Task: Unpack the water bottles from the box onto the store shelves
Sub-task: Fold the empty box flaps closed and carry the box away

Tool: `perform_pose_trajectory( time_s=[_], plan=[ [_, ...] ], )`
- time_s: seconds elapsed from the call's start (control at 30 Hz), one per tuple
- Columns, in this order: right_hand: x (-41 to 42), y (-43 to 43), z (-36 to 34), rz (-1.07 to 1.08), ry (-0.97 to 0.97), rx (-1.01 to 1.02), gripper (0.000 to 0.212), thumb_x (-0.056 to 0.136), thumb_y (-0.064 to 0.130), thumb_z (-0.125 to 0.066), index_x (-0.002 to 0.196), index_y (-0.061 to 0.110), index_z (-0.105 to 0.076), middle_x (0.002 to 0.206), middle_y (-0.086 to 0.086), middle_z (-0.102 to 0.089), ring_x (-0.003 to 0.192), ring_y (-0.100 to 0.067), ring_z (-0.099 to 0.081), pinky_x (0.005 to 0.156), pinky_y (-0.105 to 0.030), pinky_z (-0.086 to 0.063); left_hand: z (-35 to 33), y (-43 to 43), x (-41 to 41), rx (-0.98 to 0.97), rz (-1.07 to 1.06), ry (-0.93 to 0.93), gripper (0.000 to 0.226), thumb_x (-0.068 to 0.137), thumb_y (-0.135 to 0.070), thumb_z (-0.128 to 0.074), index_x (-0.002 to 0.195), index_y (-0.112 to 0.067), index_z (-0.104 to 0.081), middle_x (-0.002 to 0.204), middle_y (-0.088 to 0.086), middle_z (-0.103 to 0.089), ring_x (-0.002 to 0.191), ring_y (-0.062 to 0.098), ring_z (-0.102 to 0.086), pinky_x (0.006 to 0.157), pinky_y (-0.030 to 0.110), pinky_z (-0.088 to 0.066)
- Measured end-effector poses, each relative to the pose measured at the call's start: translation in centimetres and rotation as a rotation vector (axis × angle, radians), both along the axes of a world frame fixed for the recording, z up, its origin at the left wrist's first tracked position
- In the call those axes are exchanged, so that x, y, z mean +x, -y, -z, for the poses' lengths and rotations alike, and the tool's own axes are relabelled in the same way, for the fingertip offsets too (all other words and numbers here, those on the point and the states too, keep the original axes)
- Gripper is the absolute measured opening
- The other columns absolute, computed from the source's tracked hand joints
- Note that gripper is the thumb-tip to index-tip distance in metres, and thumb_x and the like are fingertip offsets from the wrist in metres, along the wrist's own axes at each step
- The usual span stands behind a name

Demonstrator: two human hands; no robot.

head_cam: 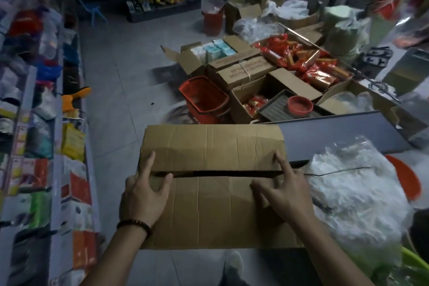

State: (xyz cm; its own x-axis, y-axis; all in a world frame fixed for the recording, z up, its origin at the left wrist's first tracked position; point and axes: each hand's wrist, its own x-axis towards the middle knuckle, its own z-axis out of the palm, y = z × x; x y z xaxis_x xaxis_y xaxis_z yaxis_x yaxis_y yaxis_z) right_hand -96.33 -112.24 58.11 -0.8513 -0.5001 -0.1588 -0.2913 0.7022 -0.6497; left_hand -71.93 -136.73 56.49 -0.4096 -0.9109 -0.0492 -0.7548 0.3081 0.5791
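Observation:
A brown cardboard box [211, 146] lies in front of me with its two top flaps down and a narrow dark slit between them. My left hand [145, 190] lies on the left end of the slit, its index finger stretched over the far flap and its thumb on the near flap. My right hand [284, 189] lies at the right end, fingers spread, with fingertips at the slit's edge. Neither hand grips anything that I can see. No water bottles show; the inside of the box is hidden.
Store shelves [58, 123] full of packaged goods run along the left. Open cartons [246, 70], a red basket [204, 97] and red packets [308, 63] crowd the floor beyond the box. A clear plastic bag [355, 190] sits at the right. Bare tiled floor [120, 81] lies between.

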Motion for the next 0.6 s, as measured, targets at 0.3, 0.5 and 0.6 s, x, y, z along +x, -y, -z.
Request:
perform_pose_trajectory(
  time_s=[0.3,0.5,0.6],
  plan=[
    [-6.2,6.0,12.9,0.016,0.123,-0.02,0.105,0.076,0.069,-0.078,0.158,0.06,-0.013,0.151,-0.004,-0.041,0.135,-0.027,-0.046,0.105,-0.044,-0.045,10.6,5.6,-6.9,0.118,-0.041,0.062,0.077,0.089,-0.071,-0.057,0.155,-0.064,-0.017,0.143,0.018,-0.047,0.126,0.039,-0.054,0.106,0.049,-0.047],
    [-6.4,7.3,25.3,0.11,0.163,-0.028,0.097,0.082,0.067,-0.075,0.156,0.064,-0.013,0.154,0.0,-0.041,0.136,-0.025,-0.046,0.108,-0.049,-0.047,21.7,7.5,-9.2,0.233,-0.039,0.043,0.074,0.09,-0.072,-0.053,0.153,-0.068,-0.016,0.157,0.012,-0.036,0.137,0.034,-0.047,0.113,0.048,-0.041],
    [-5.9,7.1,31.4,0.12,0.158,0.007,0.097,0.085,0.058,-0.077,0.158,0.061,-0.015,0.154,0.0,-0.039,0.137,-0.026,-0.045,0.109,-0.052,-0.047,28.6,8.4,-9.9,0.293,-0.022,0.004,0.073,0.091,-0.069,-0.057,0.152,-0.068,-0.018,0.159,0.009,-0.034,0.141,0.03,-0.044,0.116,0.045,-0.037]
  ],
)
